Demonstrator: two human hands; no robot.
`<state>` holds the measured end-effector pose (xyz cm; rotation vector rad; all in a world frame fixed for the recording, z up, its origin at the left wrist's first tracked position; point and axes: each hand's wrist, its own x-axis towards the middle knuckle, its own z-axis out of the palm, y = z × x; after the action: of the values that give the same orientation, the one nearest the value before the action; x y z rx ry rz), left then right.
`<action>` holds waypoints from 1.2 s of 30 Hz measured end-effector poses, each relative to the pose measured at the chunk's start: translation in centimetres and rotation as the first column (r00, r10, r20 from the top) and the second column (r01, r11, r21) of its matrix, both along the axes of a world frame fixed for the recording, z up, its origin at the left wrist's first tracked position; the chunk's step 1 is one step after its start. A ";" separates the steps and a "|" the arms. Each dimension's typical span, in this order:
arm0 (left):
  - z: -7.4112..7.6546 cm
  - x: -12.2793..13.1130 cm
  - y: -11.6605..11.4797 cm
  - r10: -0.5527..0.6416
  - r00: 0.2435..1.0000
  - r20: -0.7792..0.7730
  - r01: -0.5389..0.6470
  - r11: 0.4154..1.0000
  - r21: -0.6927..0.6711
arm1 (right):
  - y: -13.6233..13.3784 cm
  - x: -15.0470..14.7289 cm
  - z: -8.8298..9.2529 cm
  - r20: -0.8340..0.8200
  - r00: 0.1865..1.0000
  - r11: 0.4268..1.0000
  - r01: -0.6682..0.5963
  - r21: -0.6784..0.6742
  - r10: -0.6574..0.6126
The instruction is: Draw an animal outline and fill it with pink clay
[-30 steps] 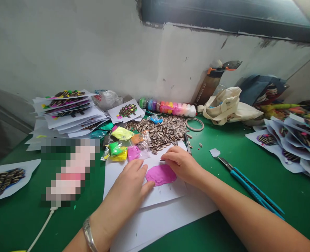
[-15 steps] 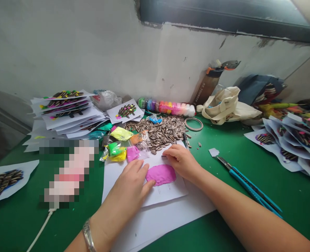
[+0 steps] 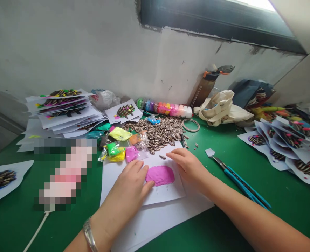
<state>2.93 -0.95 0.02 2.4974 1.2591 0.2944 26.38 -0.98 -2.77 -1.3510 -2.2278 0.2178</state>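
A flat pink clay patch is pressed onto a white sheet of paper on the green table. My left hand lies flat on that sheet with its fingers stretched out and the thumb against the clay's left edge. My right hand rests on the paper at the clay's upper right, fingers extended to the left and holding nothing I can see. A single striped sunflower seed lies on the paper just beyond its fingertips. A metal bracelet circles my left wrist.
Behind the paper are a pile of sunflower seeds and small clay packets. Stacks of finished seed pictures stand at left, with more seed pictures at right. A blue utility knife, tape ring, clay tubs, bottle and cloth bag lie around.
My right hand's fingertips were pinched at the paper above the clay; they have drawn back a little to the right, and a seed now lies there. The left hand stays put.
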 end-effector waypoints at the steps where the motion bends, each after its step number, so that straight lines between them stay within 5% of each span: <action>1: 0.0 0.0 0.0 0.001 1.000 0.001 -0.001 1.000 -0.003 | -0.8 0.2 0.0 0.039 0.999 0.999 -0.005 0.050 0.003; 6: -0.1 0.2 0.1 -0.003 1.000 -0.013 0.003 1.000 -0.004 | -3.6 0.6 -0.6 0.098 0.995 0.999 0.018 0.029 -0.021; 14: -0.5 0.1 0.1 -0.017 0.999 -0.045 0.018 1.000 0.016 | -3.3 0.2 -0.5 0.239 0.970 0.997 -0.046 0.059 0.031; 20: -0.9 0.0 0.1 -0.020 0.999 -0.043 0.022 0.999 0.038 | -3.1 0.9 -0.3 0.034 0.998 0.999 -0.045 -0.022 0.046; 27: -1.0 0.1 0.1 -0.023 0.999 -0.045 0.025 0.998 0.049 | -3.1 0.9 0.0 0.149 0.985 0.996 -0.088 0.013 0.085; 36: -1.0 0.2 0.2 -0.019 0.999 -0.047 0.021 0.999 0.031 | -2.8 1.2 0.1 0.039 0.995 0.995 -0.085 -0.058 0.087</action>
<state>3.15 -0.75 -1.00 2.5558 1.2555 0.2549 27.58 -3.79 -2.71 -1.3006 -2.3330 0.2885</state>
